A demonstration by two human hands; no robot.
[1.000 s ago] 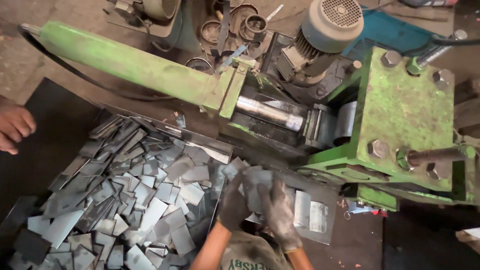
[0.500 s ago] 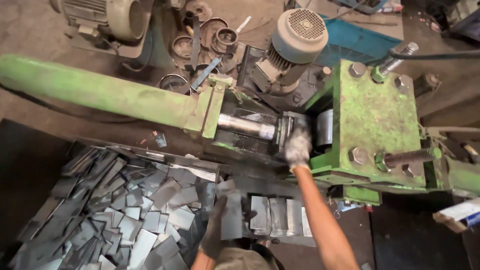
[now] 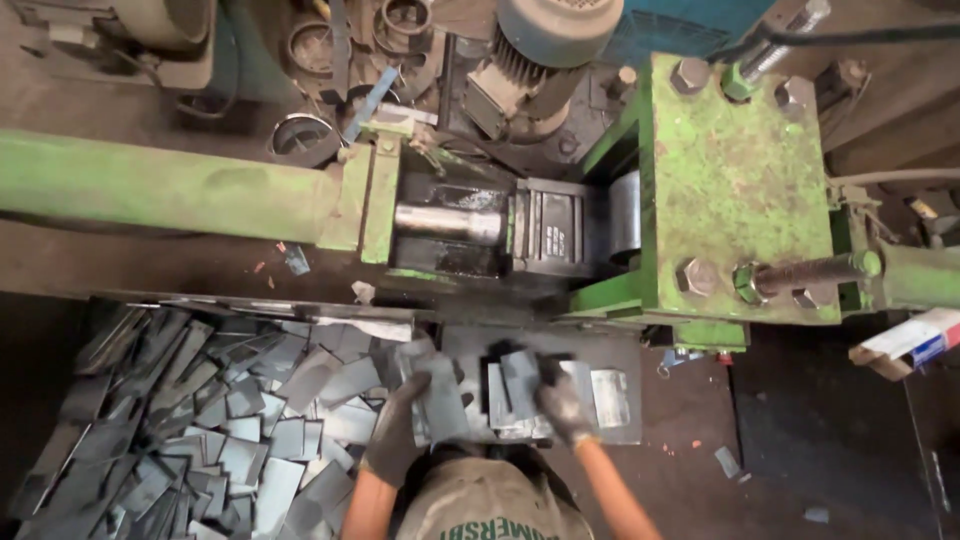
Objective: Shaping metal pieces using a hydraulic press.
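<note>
Gripping metal plates (image 3: 437, 400), left hand (image 3: 395, 425); right hand (image 3: 562, 402) on stack (image 3: 515, 390).

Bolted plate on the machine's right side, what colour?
Green, paint worn and rust-speckled: the bolted steel plate. Shows best in the head view.

Landmark: green press frame (image 3: 735, 190). Below it, the dark steel plate (image 3: 620, 345) is mostly covered: small stack of blanks (image 3: 520, 395) under the right hand (image 3: 562, 405). Left of it, the heap of cut metal blanks (image 3: 200, 420) blocks the floor. Below-right of it, dark floor (image 3: 800, 440) is open, only scattered scraps. Ram gap beside the frame's left edge is narrow.
</note>
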